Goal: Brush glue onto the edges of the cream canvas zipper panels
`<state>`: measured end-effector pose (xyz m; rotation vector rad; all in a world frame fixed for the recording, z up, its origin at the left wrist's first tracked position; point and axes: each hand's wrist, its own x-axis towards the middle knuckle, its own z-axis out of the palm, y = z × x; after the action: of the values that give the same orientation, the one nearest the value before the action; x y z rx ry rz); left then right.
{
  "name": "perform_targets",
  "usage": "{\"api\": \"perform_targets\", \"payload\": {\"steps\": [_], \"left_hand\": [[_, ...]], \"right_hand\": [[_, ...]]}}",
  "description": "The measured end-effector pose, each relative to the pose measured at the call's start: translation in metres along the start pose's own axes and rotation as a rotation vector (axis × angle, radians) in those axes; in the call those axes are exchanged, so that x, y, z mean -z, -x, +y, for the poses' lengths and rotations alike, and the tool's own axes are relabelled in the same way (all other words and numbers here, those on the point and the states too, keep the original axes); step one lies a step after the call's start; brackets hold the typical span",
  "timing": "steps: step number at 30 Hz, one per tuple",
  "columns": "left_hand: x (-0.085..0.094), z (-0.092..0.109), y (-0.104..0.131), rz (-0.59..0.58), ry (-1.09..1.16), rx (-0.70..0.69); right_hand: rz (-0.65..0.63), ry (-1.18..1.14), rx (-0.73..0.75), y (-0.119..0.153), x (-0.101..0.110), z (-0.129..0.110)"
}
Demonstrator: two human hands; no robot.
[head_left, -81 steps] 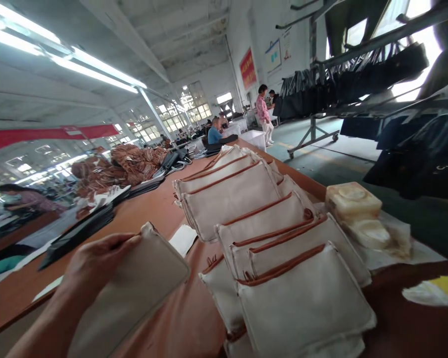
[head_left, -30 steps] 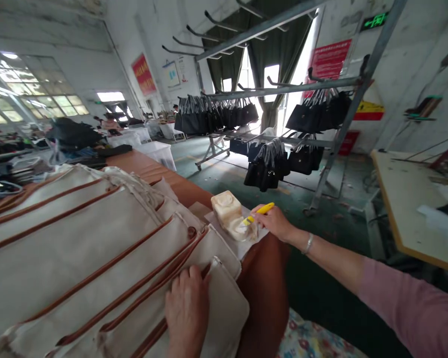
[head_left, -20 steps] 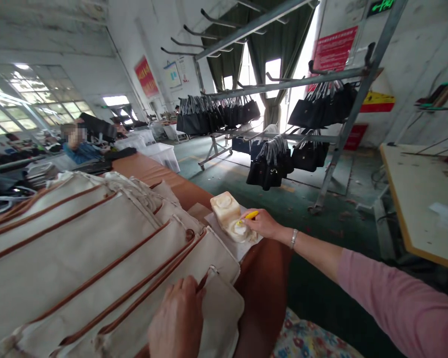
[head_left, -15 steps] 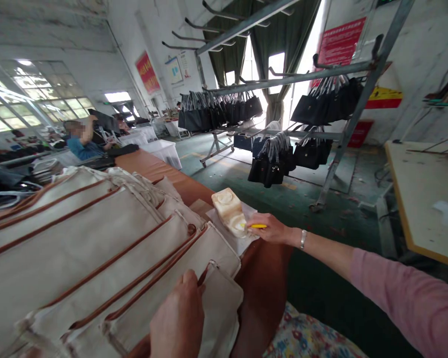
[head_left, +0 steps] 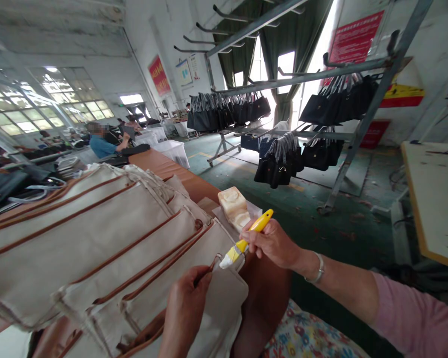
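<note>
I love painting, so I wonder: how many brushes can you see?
1: the yellow brush is in the right hand, its tip near the left hand. More could be hidden behind the pale bags.

Left grip (head_left: 189, 294) pinched; right grip (head_left: 274, 243) curled

Here, pouches (head_left: 97, 214) cover the table (head_left: 185, 171) at lower left, container (head_left: 233, 201) beyond the brush (head_left: 248, 237) mid-frame, bags (head_left: 336, 107) hanging on the rack (head_left: 348, 168) upper right.
</note>
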<state>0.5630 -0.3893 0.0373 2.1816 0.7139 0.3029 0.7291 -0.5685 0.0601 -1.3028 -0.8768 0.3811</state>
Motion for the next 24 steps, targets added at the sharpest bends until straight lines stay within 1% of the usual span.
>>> {"api": "perform_targets", "payload": {"steps": [2,3,6,8,9,12,13,14,17,18,19,21,24], "left_hand": [[-0.002,0.002,0.005,-0.008,0.024,0.009],[-0.003,0.002,0.007,-0.010,0.042,0.017],[-0.004,0.000,0.012,0.003,0.082,0.021],[-0.005,-0.002,0.014,0.022,0.081,0.002],[-0.006,-0.002,0.015,0.031,0.073,-0.009],[-0.007,-0.002,0.020,0.066,0.049,-0.039],[-0.008,-0.002,0.023,0.083,0.042,-0.058],[-0.009,-0.002,0.026,0.102,0.036,-0.086],[-0.013,-0.003,0.039,0.173,-0.025,-0.224],[-0.014,-0.004,0.043,0.197,-0.064,-0.280],[-0.016,-0.005,0.047,0.216,-0.105,-0.341],[-0.019,-0.009,0.053,0.253,-0.172,-0.459],[-0.021,-0.012,0.059,0.306,-0.237,-0.604]], "right_hand": [[-0.033,0.048,0.004,0.001,-0.013,0.001],[-0.023,0.082,0.023,0.001,-0.017,0.002],[0.079,0.185,0.109,-0.002,-0.018,0.000],[0.131,0.202,0.133,-0.001,-0.015,-0.005],[0.125,0.197,0.128,0.001,-0.014,-0.008],[0.024,0.224,0.121,0.006,-0.013,-0.012],[0.009,0.252,0.129,0.007,-0.012,-0.012],[0.024,0.272,0.140,0.007,-0.010,-0.011],[0.164,0.241,0.138,0.001,-0.002,-0.011],[0.189,0.208,0.123,-0.001,0.000,-0.012],[0.184,0.179,0.104,-0.002,0.001,-0.014],[0.094,0.127,0.046,-0.003,0.002,-0.018],[-0.127,0.077,-0.083,0.003,0.000,-0.028]]}}
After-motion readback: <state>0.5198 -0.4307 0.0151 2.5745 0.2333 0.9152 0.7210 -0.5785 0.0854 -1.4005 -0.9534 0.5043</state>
